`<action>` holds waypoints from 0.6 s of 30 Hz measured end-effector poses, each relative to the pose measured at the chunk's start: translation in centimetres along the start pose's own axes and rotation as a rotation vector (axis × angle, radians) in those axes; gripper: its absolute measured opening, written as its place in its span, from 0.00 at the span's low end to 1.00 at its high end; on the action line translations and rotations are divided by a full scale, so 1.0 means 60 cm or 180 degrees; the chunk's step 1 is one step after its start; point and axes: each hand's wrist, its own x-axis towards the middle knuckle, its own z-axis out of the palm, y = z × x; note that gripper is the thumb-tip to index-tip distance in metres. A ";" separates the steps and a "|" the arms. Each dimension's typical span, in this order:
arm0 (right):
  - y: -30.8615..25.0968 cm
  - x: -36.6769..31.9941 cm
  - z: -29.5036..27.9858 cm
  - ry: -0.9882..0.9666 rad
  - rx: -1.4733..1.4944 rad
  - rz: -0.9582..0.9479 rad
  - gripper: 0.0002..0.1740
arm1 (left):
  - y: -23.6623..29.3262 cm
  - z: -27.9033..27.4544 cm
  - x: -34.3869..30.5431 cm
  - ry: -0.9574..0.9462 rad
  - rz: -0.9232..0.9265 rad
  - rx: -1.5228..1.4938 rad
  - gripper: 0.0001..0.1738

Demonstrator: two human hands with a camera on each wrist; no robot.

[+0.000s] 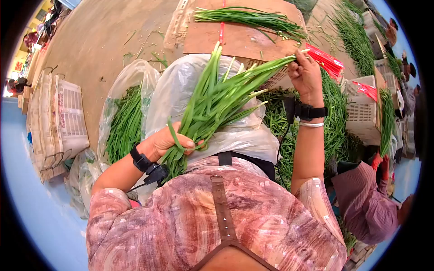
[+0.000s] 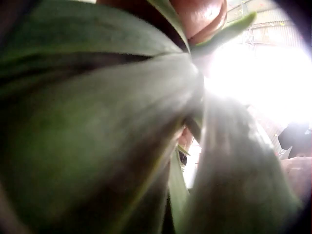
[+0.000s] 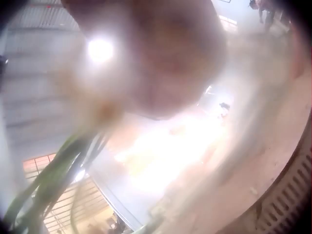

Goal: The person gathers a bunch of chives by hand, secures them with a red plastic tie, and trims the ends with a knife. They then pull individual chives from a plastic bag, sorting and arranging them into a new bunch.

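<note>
My left hand (image 1: 169, 141) grips a loose bunch of long, flat-leaved garlic chives (image 1: 214, 101) low down by its leaf ends, over my lap. The pale stem ends fan out upward and to the right. With fingertips and thumb, my right hand (image 1: 306, 74) pinches the pale ends of several chives that stretch across from the bunch. In the left wrist view, blurred green leaves (image 2: 87, 112) fill most of the picture below a fingertip. Green leaves (image 3: 48, 185) hang under the blurred right hand (image 3: 161, 58) in the right wrist view.
Ahead, a brown board (image 1: 253, 38) bears a laid-out bundle of chives (image 1: 251, 19) and red strips (image 1: 325, 61). A plastic bag (image 1: 124, 117) of chives stands at left, near stacked crates (image 1: 68, 113). Loose chives (image 1: 332, 117) heap at right, where another person (image 1: 368, 198) sits.
</note>
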 end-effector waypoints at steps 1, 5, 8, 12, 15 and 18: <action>-0.011 0.002 -0.014 0.0080 0.0142 -0.0006 0.07 | -0.003 -0.004 0.001 0.0026 0.0046 0.0002 0.38; -0.050 0.009 -0.123 0.0424 0.0503 -0.0245 0.10 | 0.007 0.010 -0.004 0.0192 0.0008 0.0057 0.31; -0.083 -0.021 -0.167 0.0878 0.0562 -0.0306 0.08 | 0.009 0.010 -0.004 0.0119 -0.0040 0.0018 0.29; -0.109 -0.061 -0.238 0.1224 0.0536 -0.0504 0.08 | 0.006 0.017 -0.004 0.0329 -0.0069 -0.0076 0.28; -0.129 -0.093 -0.298 0.1591 -0.0004 -0.0583 0.09 | 0.009 0.029 -0.002 0.0233 -0.0018 0.0120 0.27; -0.163 -0.122 -0.395 0.2438 -0.0436 -0.1020 0.06 | 0.004 0.011 -0.003 0.0110 0.0112 0.0290 0.28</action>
